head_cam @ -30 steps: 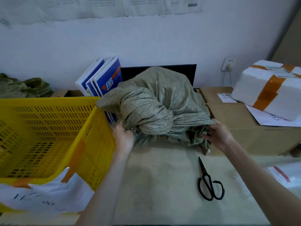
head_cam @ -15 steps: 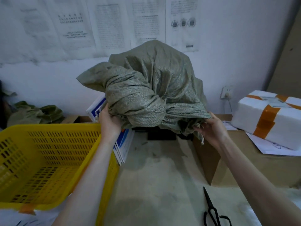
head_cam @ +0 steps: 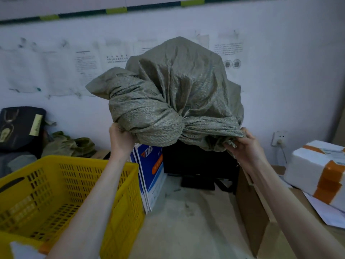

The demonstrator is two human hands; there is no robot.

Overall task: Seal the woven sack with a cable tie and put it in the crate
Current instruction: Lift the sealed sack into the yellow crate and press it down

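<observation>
Yellow plastic crate (head_cam: 61,193) sat nearest, low and to the left on the worktop (head_cam: 186,230), its slatted walls open at the top and its near rim patched with paper. Both forearms reached up over the bare middle of the worktop. Left hand (head_cam: 120,138) gripped a fold at the underside of the woven sack (head_cam: 173,94); right hand (head_cam: 242,144) pinched the gathered cloth at the sack's lower right. A second earlier the sack had rested on the worktop; by now it was lifted clear, held high in the air between the hands, above the blue folders (head_cam: 149,171) and the dark monitor (head_cam: 199,161). No cable tie could be made out on the bunched neck. Judged from this, the carry to the crate was under way.

Room to move: the crate mouth lay down and left of the sack, with the folders leaning just beside its right wall. A cardboard box (head_cam: 250,208) edged the right side, and a taped foam box (head_cam: 317,171) sat beyond it. Papers hung on the far wall.
</observation>
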